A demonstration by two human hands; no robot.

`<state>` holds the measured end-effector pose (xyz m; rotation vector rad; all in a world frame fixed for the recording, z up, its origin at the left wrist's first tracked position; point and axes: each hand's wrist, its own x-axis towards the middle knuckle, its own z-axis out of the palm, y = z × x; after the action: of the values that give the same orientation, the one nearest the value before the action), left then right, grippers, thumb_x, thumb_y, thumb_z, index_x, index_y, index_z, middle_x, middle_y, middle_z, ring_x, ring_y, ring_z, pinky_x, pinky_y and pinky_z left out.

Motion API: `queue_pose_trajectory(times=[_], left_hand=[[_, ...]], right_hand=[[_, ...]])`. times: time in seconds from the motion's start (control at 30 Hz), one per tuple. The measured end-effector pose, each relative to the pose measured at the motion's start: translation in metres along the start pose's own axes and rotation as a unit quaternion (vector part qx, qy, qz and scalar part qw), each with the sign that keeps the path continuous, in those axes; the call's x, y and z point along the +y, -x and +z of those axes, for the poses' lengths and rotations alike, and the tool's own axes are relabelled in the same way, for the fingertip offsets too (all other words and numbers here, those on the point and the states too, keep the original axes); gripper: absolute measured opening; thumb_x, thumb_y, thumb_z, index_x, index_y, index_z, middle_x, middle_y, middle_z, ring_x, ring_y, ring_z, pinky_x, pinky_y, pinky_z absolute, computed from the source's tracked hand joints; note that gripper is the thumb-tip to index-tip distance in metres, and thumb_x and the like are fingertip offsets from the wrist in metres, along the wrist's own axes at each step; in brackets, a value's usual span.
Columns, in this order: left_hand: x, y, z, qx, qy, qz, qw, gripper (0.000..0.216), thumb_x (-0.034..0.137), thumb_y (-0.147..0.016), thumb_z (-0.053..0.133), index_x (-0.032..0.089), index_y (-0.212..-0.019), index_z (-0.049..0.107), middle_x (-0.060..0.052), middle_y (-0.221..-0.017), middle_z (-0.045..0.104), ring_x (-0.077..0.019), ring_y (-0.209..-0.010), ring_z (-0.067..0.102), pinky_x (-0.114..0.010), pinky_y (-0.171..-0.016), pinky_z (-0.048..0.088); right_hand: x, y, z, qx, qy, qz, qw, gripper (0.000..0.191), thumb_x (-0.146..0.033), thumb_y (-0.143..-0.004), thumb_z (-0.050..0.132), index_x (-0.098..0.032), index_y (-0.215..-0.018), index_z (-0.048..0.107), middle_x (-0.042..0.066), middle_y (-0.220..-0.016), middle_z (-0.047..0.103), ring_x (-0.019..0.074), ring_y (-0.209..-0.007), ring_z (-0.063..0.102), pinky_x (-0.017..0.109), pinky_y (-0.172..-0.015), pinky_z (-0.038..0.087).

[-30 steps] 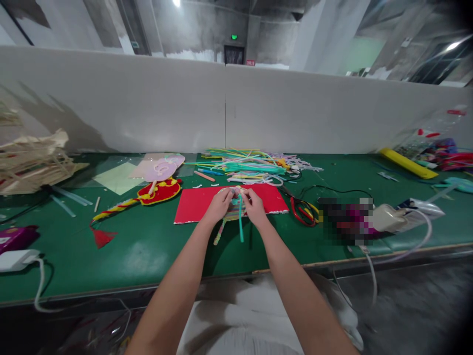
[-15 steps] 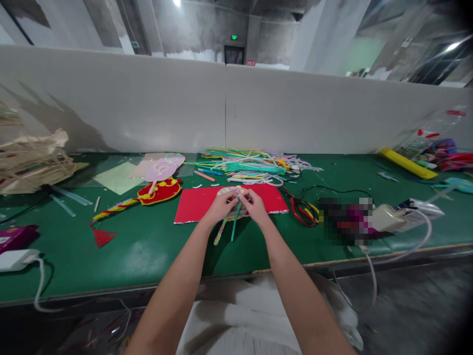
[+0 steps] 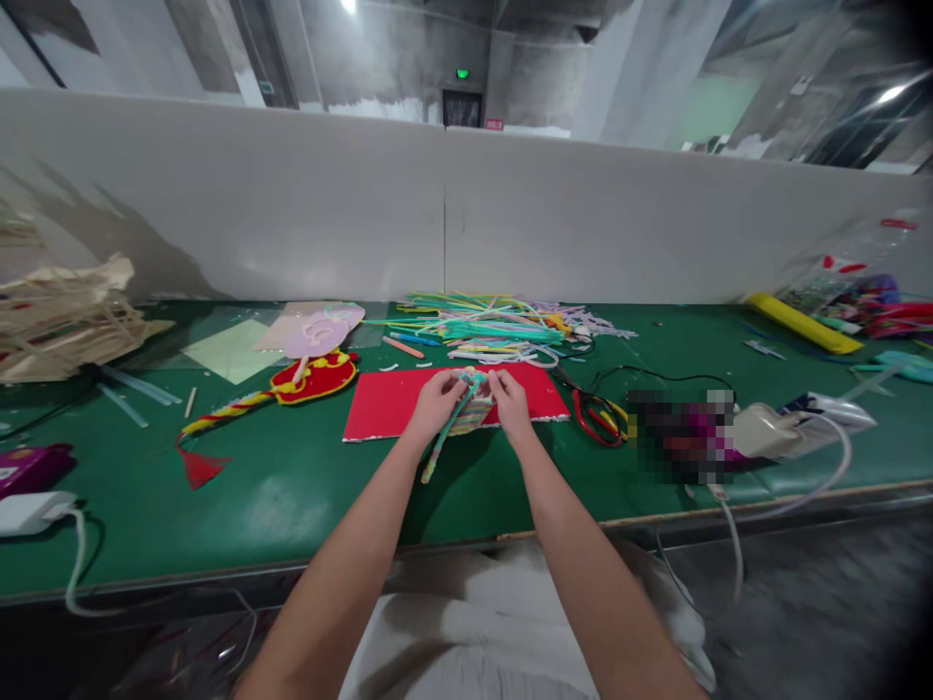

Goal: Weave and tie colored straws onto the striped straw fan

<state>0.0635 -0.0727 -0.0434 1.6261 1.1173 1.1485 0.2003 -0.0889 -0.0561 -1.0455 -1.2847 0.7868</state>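
Note:
A small fan-shaped craft piece [image 3: 472, 418] with pastel stripes and a twisted pastel handle [image 3: 430, 469] lies over the front of a red board [image 3: 383, 403]. Above it, a teal pipe cleaner [image 3: 458, 408] appears bent near my fingertips and slants down toward the handle. My left hand [image 3: 435, 401] is closed in a pinch at the pipe cleaner's upper part. Opposite it, my right hand [image 3: 508, 399] pinches at the right side of the same bend. My fingers hide the exact grip points and part of the fan's rim.
Behind the board lies a pile of coloured pipe cleaners [image 3: 481, 326]. To the left are a red and yellow fan [image 3: 317, 377] with a tassel and a pale green sheet [image 3: 239, 352]. Pliers [image 3: 598, 418], cables and a white power adapter [image 3: 765, 431] lie to the right.
The teal pipe cleaner, which hung down straight between my hands, now bends at my fingertips and slants left. My hands have moved slightly apart, showing more of the striped piece.

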Motion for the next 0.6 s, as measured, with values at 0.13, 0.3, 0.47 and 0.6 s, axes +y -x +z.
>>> queue_pose_trajectory(times=[0.13,0.3,0.47,0.6], left_hand=[[0.0009,0.0004,-0.0008,-0.001,0.0,-0.004,1.0,0.022,0.036,-0.073,0.05,0.014,-0.072,0.054,0.001,-0.063,0.054,-0.0103,-0.06,0.05,-0.021,-0.057,0.041],[0.0013,0.0007,-0.0022,-0.009,-0.015,0.001,1.0,0.018,0.032,-0.072,0.051,0.014,-0.07,0.053,0.001,-0.063,0.055,-0.0108,-0.061,0.051,-0.022,-0.059,0.042],[0.0023,0.0017,-0.0042,-0.008,-0.073,0.056,0.996,0.017,0.031,-0.076,0.048,0.015,-0.078,0.056,0.0,-0.071,0.059,-0.0117,-0.068,0.054,-0.022,-0.065,0.043],[0.006,0.0065,-0.0031,0.015,-0.148,0.127,0.981,0.014,0.025,-0.08,0.045,0.017,-0.081,0.056,0.0,-0.076,0.061,-0.0116,-0.072,0.054,-0.022,-0.069,0.042]], right_hand=[[-0.001,0.0015,-0.0005,-0.016,0.014,-0.001,1.0,0.032,-0.048,-0.079,0.045,-0.019,-0.065,0.049,-0.002,-0.061,0.05,0.0124,-0.059,0.047,0.025,-0.058,0.038],[-0.0018,0.003,-0.0017,-0.032,0.048,-0.017,0.998,0.03,-0.047,-0.077,0.047,-0.02,-0.068,0.052,-0.001,-0.063,0.052,0.0136,-0.063,0.049,0.026,-0.062,0.04],[-0.0005,0.0014,-0.0016,-0.038,-0.028,0.017,0.999,0.032,-0.048,-0.073,0.051,-0.019,-0.061,0.051,-0.002,-0.058,0.051,0.0122,-0.056,0.048,0.025,-0.055,0.039],[0.0005,0.0013,-0.0001,-0.04,-0.124,0.124,0.984,0.029,-0.048,-0.069,0.056,-0.02,-0.066,0.052,-0.003,-0.055,0.052,0.0079,-0.041,0.038,0.021,-0.037,0.025]])
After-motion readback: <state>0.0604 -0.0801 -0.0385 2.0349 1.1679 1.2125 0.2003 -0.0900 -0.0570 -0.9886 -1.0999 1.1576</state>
